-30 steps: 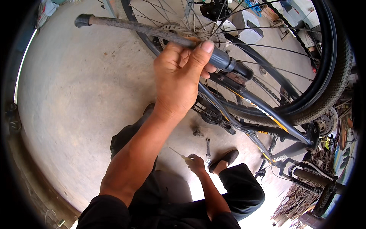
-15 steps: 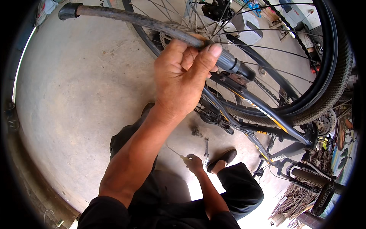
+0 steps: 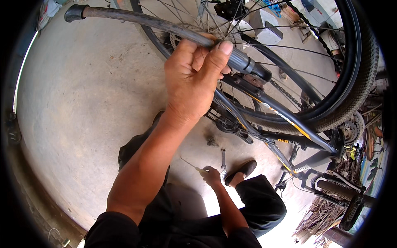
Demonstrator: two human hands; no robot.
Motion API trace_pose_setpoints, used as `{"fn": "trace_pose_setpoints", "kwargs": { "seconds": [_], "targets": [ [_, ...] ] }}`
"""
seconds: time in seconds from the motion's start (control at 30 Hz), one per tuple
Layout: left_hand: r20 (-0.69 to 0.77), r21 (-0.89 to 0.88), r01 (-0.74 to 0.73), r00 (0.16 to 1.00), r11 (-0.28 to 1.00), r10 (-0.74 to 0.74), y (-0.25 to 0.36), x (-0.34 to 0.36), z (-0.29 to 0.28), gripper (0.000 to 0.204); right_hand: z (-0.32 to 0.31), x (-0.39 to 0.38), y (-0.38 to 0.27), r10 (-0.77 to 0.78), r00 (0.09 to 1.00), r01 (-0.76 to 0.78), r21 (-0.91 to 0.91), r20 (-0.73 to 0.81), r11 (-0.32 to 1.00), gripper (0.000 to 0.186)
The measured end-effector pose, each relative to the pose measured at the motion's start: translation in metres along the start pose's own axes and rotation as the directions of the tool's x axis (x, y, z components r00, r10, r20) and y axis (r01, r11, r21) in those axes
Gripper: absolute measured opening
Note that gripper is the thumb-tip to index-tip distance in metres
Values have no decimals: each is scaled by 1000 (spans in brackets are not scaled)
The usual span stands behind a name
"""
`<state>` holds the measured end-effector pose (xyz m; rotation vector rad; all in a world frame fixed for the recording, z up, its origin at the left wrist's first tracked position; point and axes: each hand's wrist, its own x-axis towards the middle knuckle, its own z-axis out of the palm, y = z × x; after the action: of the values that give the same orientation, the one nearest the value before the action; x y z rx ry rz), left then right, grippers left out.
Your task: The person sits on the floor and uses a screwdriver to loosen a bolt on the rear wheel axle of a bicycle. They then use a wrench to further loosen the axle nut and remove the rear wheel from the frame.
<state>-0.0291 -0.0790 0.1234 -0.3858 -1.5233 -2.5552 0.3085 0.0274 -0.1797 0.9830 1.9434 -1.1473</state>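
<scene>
My left hand [image 3: 191, 78] is closed around the kickstand [image 3: 136, 17] of a bicycle [image 3: 285, 120], fingers wrapped just beside its dark ribbed collar, thumb lying on top. The kickstand's rod is worn grey-brown, with a black rubber foot at the far left end. Its other end meets a bracket on the frame by the rear wheel [image 3: 359, 78]. Lower down, my right hand [image 3: 211, 175] is closed on the pale yellowish handle of a screwdriver [image 3: 191, 164], whose thin shaft points up and left. A wrench [image 3: 223, 159] lies on the floor close to that hand.
The concrete floor [image 3: 82, 115] spreads to the left. My shod foot [image 3: 247, 167] is beside the wrench. A bundle of sticks [image 3: 312, 219] lies at the lower right, near the bicycle's handlebar grip [image 3: 351, 213]. A grey box-like block [image 3: 266, 27] stands beyond the wheel.
My left hand, the collar end of the kickstand and the bicycle's rear have shifted slightly left and up. My right hand and the screwdriver look nearly unchanged.
</scene>
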Motion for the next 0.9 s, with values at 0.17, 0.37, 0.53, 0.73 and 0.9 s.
{"fn": "trace_pose_setpoints", "kwargs": {
  "seconds": [0.17,0.37,0.53,0.73,0.9],
  "targets": [
    [-17,37,-6,1000,999,7,-1,0,1,26,1,4,10,-72,997,65,-150,-40,987,38],
    [-27,158,-39,999,987,44,1,-1,2,27,4,9,29,-102,995,91,-319,-18,943,36],
    [-41,200,-75,996,977,85,-1,1,2,27,8,18,44,-114,993,104,-460,6,882,27],
    [73,66,-114,991,991,109,-11,6,-17,32,13,27,51,8,1000,2,-437,20,899,28],
    [79,23,-168,983,986,165,-9,2,-3,28,21,37,46,94,992,-47,-433,88,900,30]
  ]
}}
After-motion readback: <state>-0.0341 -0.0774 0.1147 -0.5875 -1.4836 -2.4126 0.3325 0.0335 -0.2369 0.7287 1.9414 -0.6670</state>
